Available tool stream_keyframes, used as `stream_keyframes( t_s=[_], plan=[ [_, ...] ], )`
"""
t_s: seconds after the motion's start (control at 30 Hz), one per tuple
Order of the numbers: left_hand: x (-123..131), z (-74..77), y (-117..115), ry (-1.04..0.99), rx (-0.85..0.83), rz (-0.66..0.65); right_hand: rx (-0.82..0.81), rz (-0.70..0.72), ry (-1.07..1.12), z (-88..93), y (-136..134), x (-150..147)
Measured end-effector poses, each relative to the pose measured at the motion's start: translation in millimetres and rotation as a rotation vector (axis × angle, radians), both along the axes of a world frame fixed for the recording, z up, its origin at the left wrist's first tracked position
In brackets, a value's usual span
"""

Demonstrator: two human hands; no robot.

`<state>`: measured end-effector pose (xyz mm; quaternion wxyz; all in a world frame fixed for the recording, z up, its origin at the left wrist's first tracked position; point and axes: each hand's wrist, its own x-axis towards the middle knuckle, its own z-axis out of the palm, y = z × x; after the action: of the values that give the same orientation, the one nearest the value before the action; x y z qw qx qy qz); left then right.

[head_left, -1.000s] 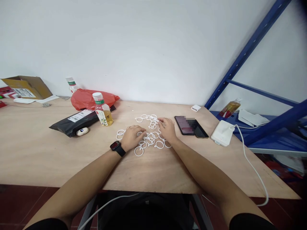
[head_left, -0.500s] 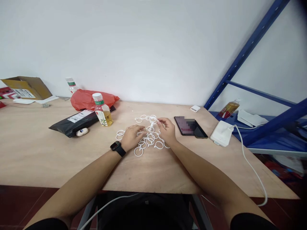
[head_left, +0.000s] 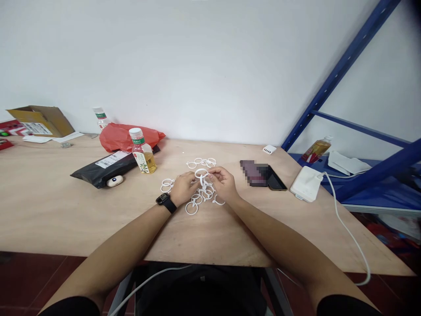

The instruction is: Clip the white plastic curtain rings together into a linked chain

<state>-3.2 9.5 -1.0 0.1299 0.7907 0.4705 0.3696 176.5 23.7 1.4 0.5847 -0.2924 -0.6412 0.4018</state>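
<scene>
The fingers (head_left: 215,170) of the right hand (head_left: 226,185) are pinched together on the right side of a white ring (head_left: 201,177), which is held over a loose pile of white rings (head_left: 206,192) on the wooden table (head_left: 98,228). Just below the held ring is another white piece, seen edge-on; I cannot tell whether the two are linked. The left hand (head_left: 184,189) is on the other side of the pile, palm down, its fingers curved in toward the held ring; whether they grip anything is hidden. Some rings lie beside the left wrist, which wears a black watch (head_left: 162,199), and a short row lies beyond both hands. Left of the hands, a bottle (head_left: 144,157) of yellow drink stands upright in front of a red bag (head_left: 116,138), beside a black parcel (head_left: 98,173). A small cream case (head_left: 115,181) lies against the parcel's near edge. Right of the hands lie a dark phone (head_left: 278,179), partly next to a blurred-out patch, and then a white charger (head_left: 305,184) with a white cable (head_left: 348,240) plugged in, running over the table's edge.
</scene>
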Motion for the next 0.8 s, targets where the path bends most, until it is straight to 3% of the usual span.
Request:
stream_keyframes(
  t_s=[0.17,0.3,0.43,0.53,0.67,0.8],
  plan=[
    [1,-4.6,7,-0.143,-0.004,-0.044,0.073,-0.014,-0.027,0.0,1,1],
    [1,-2.3,9,-0.081,0.001,-0.060,0.115,-0.020,-0.056,-0.3,0,1],
    [-1,-0.6,10,-0.036,-0.036,-0.001,0.277,-0.105,-0.169,2.0,-2,4],
    [-3,-5.6,11,-0.163,-0.133,0.043,0.416,-0.134,-0.285,3.2,-2,7],
    [-5,-13.7,17,-0.365,-0.197,0.150,0.542,-0.075,-0.450,0.8,3,12],
    [-8,-12.6,22,-0.457,-0.237,0.206,0.648,-0.034,-0.579,-0.9,8,15]
  ],
)
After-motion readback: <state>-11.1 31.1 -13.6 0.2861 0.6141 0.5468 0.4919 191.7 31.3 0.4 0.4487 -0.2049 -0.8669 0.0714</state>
